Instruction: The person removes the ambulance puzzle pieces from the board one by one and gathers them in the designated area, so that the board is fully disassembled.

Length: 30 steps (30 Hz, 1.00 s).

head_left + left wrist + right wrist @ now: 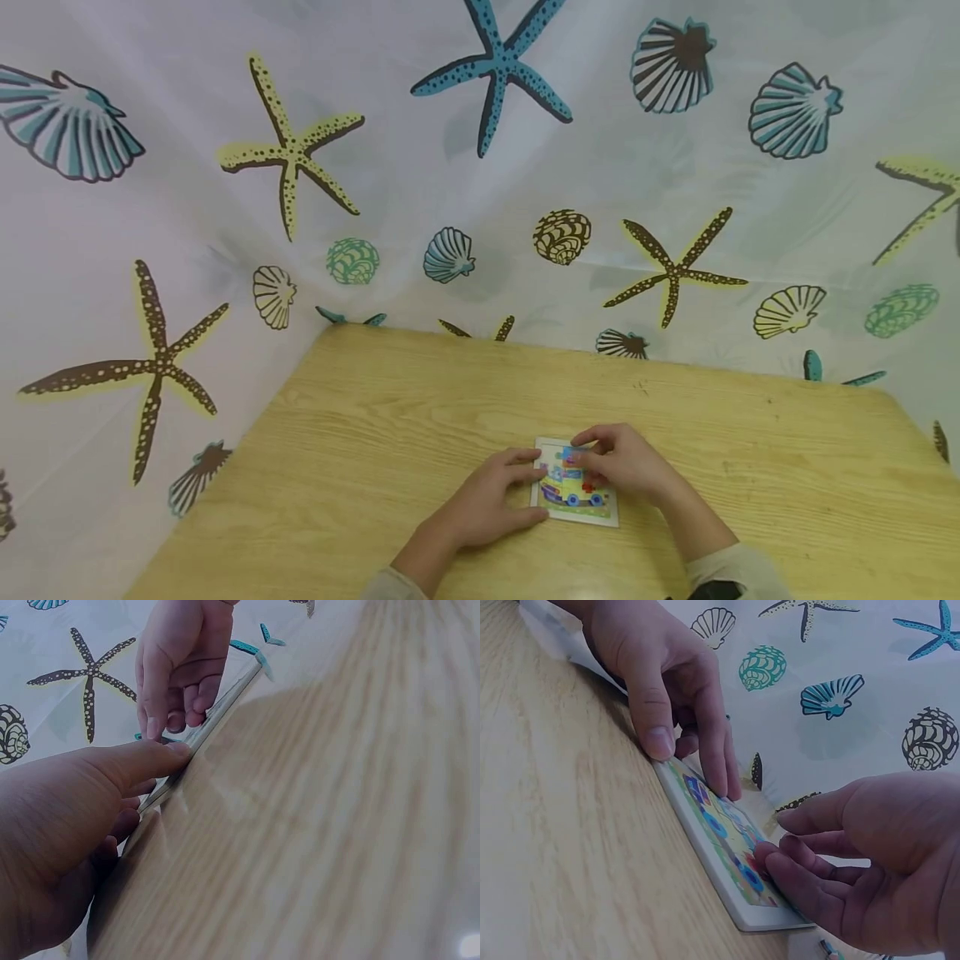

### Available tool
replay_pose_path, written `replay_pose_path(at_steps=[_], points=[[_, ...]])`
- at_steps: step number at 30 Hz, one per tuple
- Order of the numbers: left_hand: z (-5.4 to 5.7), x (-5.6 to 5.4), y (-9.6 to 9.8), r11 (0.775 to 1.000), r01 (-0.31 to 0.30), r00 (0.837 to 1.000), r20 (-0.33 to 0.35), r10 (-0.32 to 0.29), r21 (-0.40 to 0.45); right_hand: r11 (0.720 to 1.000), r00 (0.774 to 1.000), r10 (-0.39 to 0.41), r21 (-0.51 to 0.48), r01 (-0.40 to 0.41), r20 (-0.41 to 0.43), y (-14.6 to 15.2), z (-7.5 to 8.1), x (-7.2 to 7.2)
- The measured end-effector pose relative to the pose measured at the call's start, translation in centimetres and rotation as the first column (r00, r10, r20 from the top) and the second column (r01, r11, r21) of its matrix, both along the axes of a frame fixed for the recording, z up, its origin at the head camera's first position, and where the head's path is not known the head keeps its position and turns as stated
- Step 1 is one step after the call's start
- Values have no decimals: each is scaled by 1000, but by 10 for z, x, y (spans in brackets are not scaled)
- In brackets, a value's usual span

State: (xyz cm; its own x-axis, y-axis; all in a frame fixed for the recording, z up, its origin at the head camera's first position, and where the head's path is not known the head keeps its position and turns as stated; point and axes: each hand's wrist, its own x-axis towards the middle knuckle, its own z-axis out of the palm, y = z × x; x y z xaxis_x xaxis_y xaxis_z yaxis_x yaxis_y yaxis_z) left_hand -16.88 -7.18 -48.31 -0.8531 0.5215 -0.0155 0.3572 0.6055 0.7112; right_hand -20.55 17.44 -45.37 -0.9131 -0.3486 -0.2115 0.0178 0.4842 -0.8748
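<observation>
A small white-framed jigsaw puzzle [577,513] lies flat on the table, its picture a yellow vehicle with blue wheels on green ground. The left hand [491,498] rests along its left side, fingers fairly straight on the edge and thumb at the near left corner. Over the upper right of the puzzle is the right hand [626,461], bent fingertips touching the picture's surface. No loose piece shows between those fingertips, though they cover part of the picture. In the right wrist view, the puzzle's near rim [718,870] and the left thumb [658,739] on its corner are visible.
The light wooden table [375,417] extends around the puzzle. A white cloth [420,175] printed with starfish and shells hangs along the table's back and sides.
</observation>
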Motion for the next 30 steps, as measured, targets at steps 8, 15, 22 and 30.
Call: replay_pose_path(at_steps=[8, 15, 22, 30], points=[[1, 2, 0, 1000, 4, 1000, 1, -4, -5, 988, 986, 150, 36, -148, -74, -6, -12, 0], [2, 1, 1, 1000, -1, 1000, -3, 1, 1, 986, 982, 141, 109, -128, -127, -7, -16, -1], [4, 0, 3, 1000, 6, 1000, 1, -6, 1, 984, 975, 149, 120, -130, -167, -6, -14, 1], [4, 0, 3, 1000, 2, 1000, 0, -2, -2, 983, 981, 30, 184, 6, -191, -17, -8, 8]])
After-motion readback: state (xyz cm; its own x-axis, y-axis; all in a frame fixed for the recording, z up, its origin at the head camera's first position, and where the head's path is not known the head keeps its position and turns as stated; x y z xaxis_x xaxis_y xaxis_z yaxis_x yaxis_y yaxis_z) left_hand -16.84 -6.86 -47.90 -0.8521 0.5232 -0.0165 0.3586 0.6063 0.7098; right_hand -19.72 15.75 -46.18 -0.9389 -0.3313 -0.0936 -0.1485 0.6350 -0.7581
